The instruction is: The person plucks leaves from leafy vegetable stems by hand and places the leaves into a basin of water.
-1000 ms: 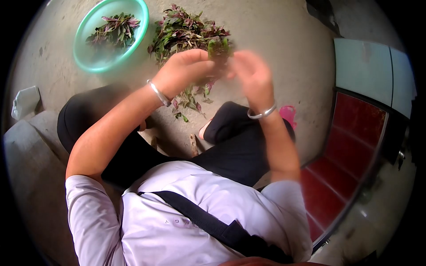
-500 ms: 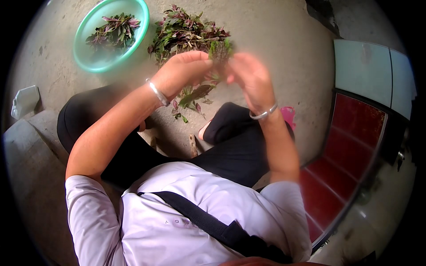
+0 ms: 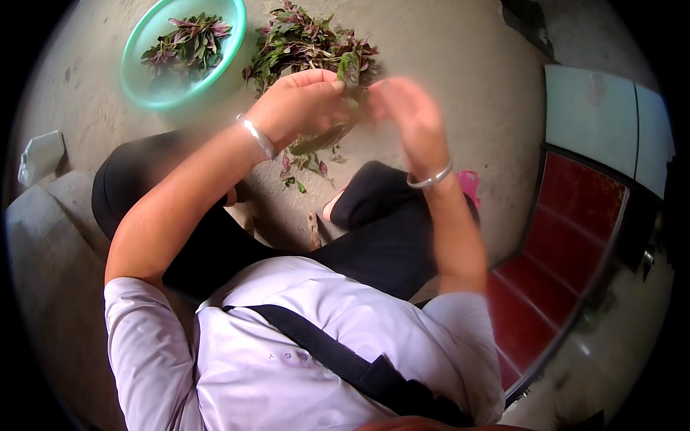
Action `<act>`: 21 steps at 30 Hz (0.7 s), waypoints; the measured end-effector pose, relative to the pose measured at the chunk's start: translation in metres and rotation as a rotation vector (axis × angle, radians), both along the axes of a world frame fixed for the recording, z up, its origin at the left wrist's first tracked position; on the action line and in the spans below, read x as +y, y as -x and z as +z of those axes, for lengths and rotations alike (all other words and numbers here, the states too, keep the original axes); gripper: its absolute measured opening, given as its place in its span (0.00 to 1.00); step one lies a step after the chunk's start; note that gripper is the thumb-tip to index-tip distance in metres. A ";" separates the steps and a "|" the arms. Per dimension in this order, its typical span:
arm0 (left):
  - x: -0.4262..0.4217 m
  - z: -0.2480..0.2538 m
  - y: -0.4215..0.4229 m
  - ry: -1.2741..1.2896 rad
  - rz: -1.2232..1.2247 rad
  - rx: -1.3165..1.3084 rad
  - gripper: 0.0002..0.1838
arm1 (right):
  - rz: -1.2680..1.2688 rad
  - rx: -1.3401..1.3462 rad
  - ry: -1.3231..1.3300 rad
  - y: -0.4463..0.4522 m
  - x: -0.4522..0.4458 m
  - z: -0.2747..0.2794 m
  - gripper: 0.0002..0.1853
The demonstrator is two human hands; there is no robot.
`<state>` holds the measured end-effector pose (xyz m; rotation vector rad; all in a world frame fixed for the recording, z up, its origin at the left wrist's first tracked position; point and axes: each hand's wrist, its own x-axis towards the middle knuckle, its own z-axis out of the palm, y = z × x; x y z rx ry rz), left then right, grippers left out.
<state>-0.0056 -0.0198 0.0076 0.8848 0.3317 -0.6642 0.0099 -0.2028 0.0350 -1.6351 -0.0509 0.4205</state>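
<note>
My left hand (image 3: 307,108) is closed, pinching a green leafy sprig (image 3: 349,70) between thumb and fingertips. More leaf (image 3: 320,140) hangs below that hand's fingers. Close by on the right, my right hand (image 3: 411,108) is raised with curled fingers smeared by motion; whether it holds anything is unclear. Beyond both hands, a pile of green and purple leafy vegetable stems (image 3: 305,47) lies on the floor. A green-rimmed plastic basin (image 3: 129,75) at the upper left has a smaller heap of similar leaves (image 3: 188,44) in it.
Loose leaf scraps (image 3: 305,167) lie on the concrete floor (image 3: 453,43) between my feet. A pale plastic container (image 3: 41,156) stands at the left. A pink object (image 3: 469,185) sits by my right forearm, and a red-tiled, pale-topped block (image 3: 560,223) rises on the right.
My right hand has moved slightly away from the sprig, widening the gap between the hands. My left hand keeps its pinch, and more of a single leaf shows upright there.
</note>
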 end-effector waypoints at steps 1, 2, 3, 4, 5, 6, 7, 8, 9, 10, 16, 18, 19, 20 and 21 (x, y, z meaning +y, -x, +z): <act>0.000 -0.003 -0.001 0.018 0.008 -0.006 0.04 | 0.030 -0.057 0.041 0.001 0.001 0.002 0.09; 0.001 -0.002 -0.001 0.036 0.006 -0.007 0.04 | 0.060 -0.114 0.081 0.001 0.002 0.004 0.10; 0.001 0.001 -0.002 0.054 0.004 -0.008 0.04 | 0.097 -0.161 0.128 0.001 0.001 0.002 0.10; 0.001 0.002 -0.002 0.072 0.001 -0.008 0.04 | 0.133 -0.207 0.175 0.000 -0.002 -0.001 0.11; 0.001 0.000 -0.003 0.091 0.012 -0.017 0.04 | 0.170 -0.254 0.222 -0.001 -0.004 -0.003 0.12; 0.002 -0.004 -0.004 0.111 0.022 -0.024 0.04 | 0.202 -0.277 0.250 -0.002 -0.005 -0.005 0.13; 0.003 -0.006 -0.004 0.130 0.032 -0.031 0.04 | 0.234 -0.300 0.277 -0.003 -0.006 -0.006 0.14; 0.003 -0.005 -0.004 0.158 0.039 -0.030 0.04 | 0.265 -0.323 0.306 -0.003 -0.007 -0.007 0.15; 0.003 -0.003 -0.004 0.186 0.047 -0.028 0.04 | 0.236 -0.307 0.279 -0.001 -0.007 -0.009 0.15; 0.003 -0.002 -0.004 0.214 0.054 -0.028 0.04 | 0.207 -0.293 0.251 0.001 -0.005 -0.011 0.15; 0.001 -0.004 -0.008 0.182 0.132 -0.029 0.06 | 0.147 -0.391 0.304 0.005 0.004 -0.005 0.11; 0.003 -0.005 -0.009 0.119 0.110 -0.018 0.07 | 0.146 -0.344 0.292 0.004 0.002 -0.003 0.08; 0.005 -0.007 -0.009 0.088 0.099 -0.014 0.08 | 0.131 -0.300 0.247 0.002 0.000 -0.006 0.08; 0.006 -0.008 -0.009 0.123 0.098 -0.012 0.08 | 0.117 -0.256 0.202 0.001 -0.001 -0.008 0.07; 0.006 -0.010 -0.008 0.159 0.097 -0.011 0.08 | 0.115 -0.216 0.170 0.000 -0.001 -0.006 0.06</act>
